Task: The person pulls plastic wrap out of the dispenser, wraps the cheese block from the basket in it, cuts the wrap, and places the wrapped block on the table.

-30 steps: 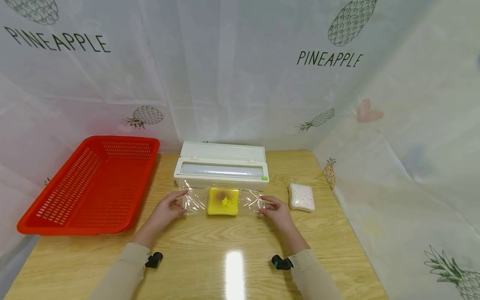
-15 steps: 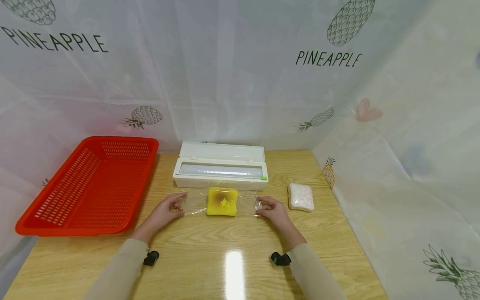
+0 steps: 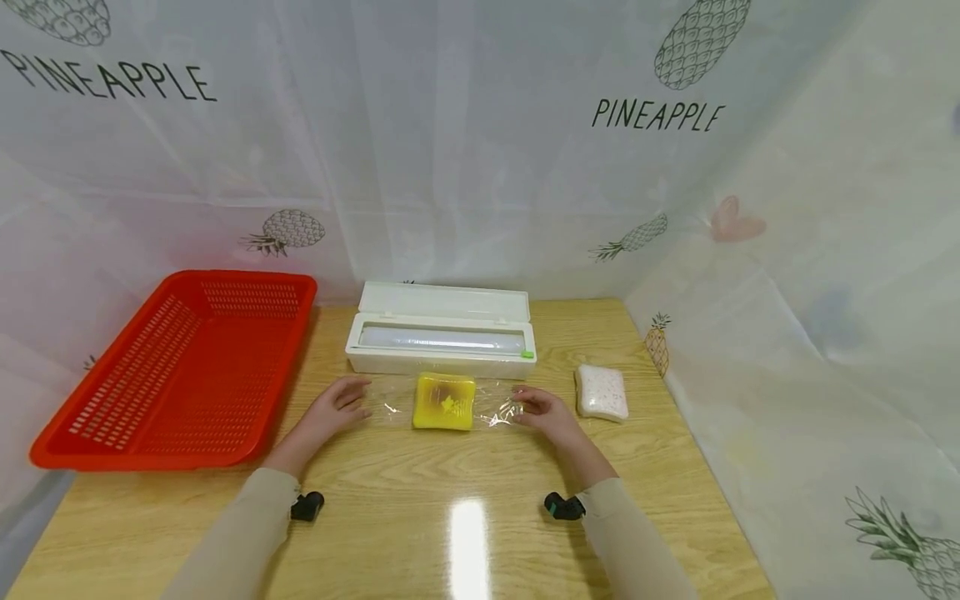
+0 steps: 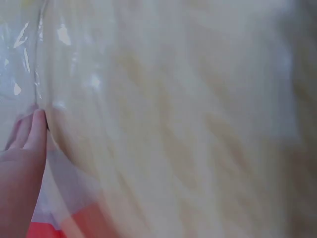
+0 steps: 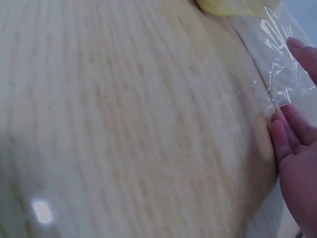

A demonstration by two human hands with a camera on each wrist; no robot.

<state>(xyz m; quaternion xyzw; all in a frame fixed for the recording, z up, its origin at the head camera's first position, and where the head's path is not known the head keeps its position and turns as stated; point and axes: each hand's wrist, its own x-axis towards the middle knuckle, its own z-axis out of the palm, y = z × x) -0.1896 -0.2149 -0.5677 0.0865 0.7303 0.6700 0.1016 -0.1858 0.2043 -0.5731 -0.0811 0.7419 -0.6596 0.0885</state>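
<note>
A yellow, toast-shaped slice (image 3: 443, 402) with a brown patch sits at the table's middle in the head view. Clear plastic wrap (image 3: 493, 404) spreads over it and out to both sides. At the wrap's left end is my left hand (image 3: 335, 410), fingertips at its edge; the left wrist view shows those fingers (image 4: 35, 130) close together against the shiny film. On the other side my right hand (image 3: 551, 414) pinches the wrap's right end between thumb and fingers. The right wrist view shows crinkled wrap (image 5: 280, 74) by the right fingertips, with an index finger raised apart.
Behind the slice stands a white wrap dispenser (image 3: 441, 364), lid up, with a roll inside. A red plastic basket (image 3: 277, 392) is at the left. Right of my right hand lies a white, speckled slice (image 3: 602, 392). Printed curtains (image 3: 465, 167) surround the wooden table (image 3: 390, 500).
The wrap has come down from the dispenser's front edge and now lies lower around the yellow slice. Its left part looks slacker. Both hands have shifted only slightly.
</note>
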